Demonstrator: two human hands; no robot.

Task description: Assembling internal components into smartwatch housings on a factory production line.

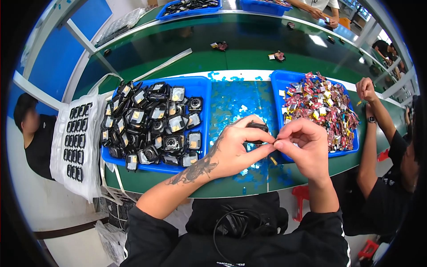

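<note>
My left hand is closed around a small black watch case, held above the green bench between two blue trays. My right hand pinches thumb to index finger right at my left fingertips. What sits in that pinch is too small and covered to name. A little yellowish strip shows just below the fingers; whether it hangs from them or lies on the bench I cannot tell. To the left, many black watch cases are heaped in one blue tray.
Small red, white and yellow electronic parts fill the right blue tray. Blue film scraps litter the bench between the trays. A white moulded tray of watch cases stands far left. A co-worker's hand is at the right.
</note>
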